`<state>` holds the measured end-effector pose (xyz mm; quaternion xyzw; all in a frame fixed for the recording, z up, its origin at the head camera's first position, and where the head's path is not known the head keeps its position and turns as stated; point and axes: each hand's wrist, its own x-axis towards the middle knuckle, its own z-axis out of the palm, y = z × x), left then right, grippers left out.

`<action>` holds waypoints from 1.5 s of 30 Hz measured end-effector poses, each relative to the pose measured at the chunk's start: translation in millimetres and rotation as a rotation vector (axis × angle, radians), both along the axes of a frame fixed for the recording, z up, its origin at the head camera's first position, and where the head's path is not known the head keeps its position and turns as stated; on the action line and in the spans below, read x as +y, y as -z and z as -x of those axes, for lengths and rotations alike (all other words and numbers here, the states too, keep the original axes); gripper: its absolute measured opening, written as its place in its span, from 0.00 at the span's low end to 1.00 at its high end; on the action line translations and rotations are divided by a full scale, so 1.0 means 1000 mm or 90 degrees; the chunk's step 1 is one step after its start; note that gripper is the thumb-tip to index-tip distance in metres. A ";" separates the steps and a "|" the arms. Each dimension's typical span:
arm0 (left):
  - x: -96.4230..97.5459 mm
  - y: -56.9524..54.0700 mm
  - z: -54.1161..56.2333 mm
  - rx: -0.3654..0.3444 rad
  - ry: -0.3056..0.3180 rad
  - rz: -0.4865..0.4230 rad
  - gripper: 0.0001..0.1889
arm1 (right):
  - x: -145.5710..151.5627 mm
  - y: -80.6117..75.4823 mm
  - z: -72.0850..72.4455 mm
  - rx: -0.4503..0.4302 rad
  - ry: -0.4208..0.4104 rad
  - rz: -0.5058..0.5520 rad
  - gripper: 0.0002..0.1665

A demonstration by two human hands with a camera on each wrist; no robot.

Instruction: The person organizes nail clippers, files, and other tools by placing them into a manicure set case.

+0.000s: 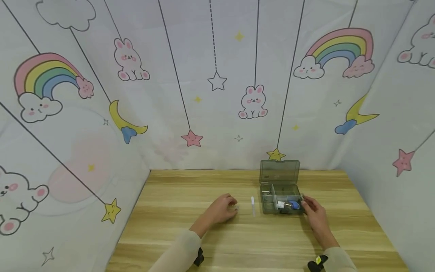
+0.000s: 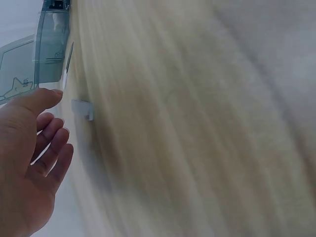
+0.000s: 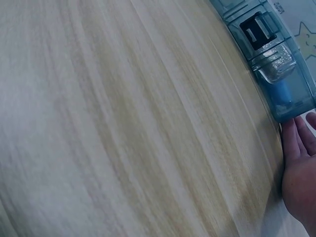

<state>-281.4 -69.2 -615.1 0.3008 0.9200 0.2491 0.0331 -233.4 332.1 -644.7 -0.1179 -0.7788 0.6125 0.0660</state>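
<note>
A grey see-through compartment box stands on the table with its lid raised. In its front compartment lie a blue item and a white item, whose kinds I cannot tell. My right hand touches the box's right end, its fingers fairly straight in the right wrist view. Left of the box lies a white plastic dropper. My left hand hovers left of the dropper, fingers loosely bent and holding nothing. A small clear piece lies on the table close by its fingertips.
The wood-grain table meets a printed cloth backdrop at the back and both sides. The raised lid stands close to the back cloth. Dark straps with devices sit at both wrists.
</note>
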 end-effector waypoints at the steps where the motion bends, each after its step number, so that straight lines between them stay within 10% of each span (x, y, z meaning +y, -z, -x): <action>1: -0.001 0.001 -0.002 0.002 -0.008 -0.002 0.17 | 0.000 0.000 0.000 0.003 0.002 -0.002 0.32; 18: -0.003 0.019 -0.017 -0.043 -0.051 -0.038 0.11 | 0.001 0.000 -0.002 0.007 -0.005 -0.003 0.32; 45: 0.003 0.008 -0.015 -0.097 -0.040 -0.036 0.07 | 0.001 -0.003 -0.001 0.004 -0.016 -0.013 0.34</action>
